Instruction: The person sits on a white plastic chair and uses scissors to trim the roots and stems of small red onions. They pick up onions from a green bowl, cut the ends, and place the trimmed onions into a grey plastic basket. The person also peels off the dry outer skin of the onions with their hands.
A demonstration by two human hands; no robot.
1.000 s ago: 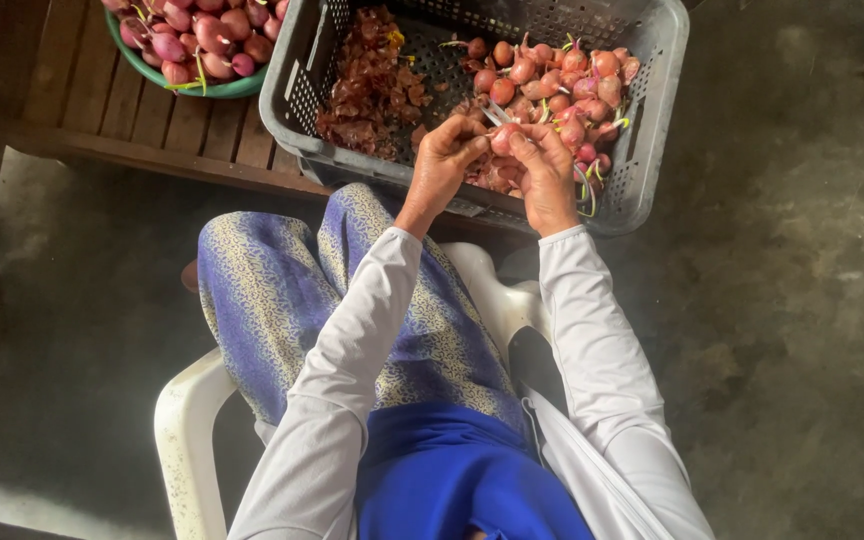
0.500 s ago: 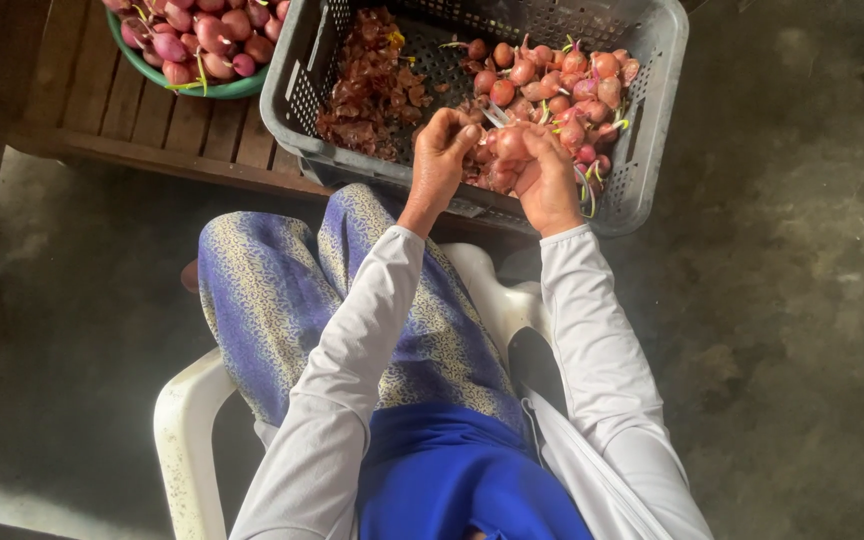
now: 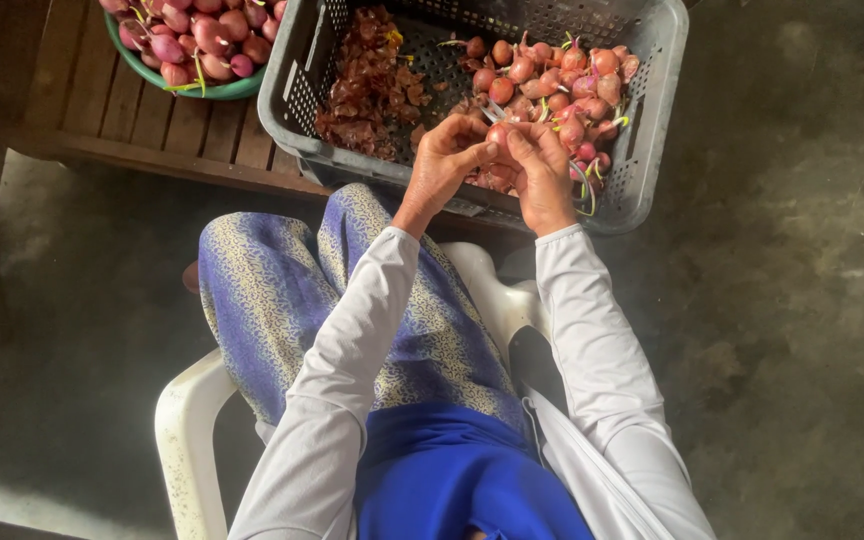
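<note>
- A small red shallot (image 3: 497,133) is being held above the near edge of the grey plastic crate (image 3: 287,85), pinched between both hands.
- Against the frame 0.5 s back, the hands are sitting a little closer together; the shallot is staying over the same spot of the crate.
- The left hand (image 3: 444,160) is curling its fingers (image 3: 472,155) around the shallot's left side, thumb and fingertips closed on it.
- The right hand (image 3: 542,170) is closing on the shallot from the right; a thin metal blade (image 3: 492,110) is poking out above the fingers, but which hand is gripping it I cannot tell.
- In the crate, a pile of unpeeled shallots (image 3: 562,80) is lying to the right, a heap of dry brown skins (image 3: 367,85) to the left.
- A green bowl (image 3: 227,90) of peeled shallots (image 3: 197,35) is standing just beside the crate on a wooden slatted pallet (image 3: 132,125).
- The person is sitting on a white plastic chair (image 3: 187,440), in white sleeves and patterned blue trousers.
- The concrete floor (image 3: 802,300) is lying dim and rough all round.
</note>
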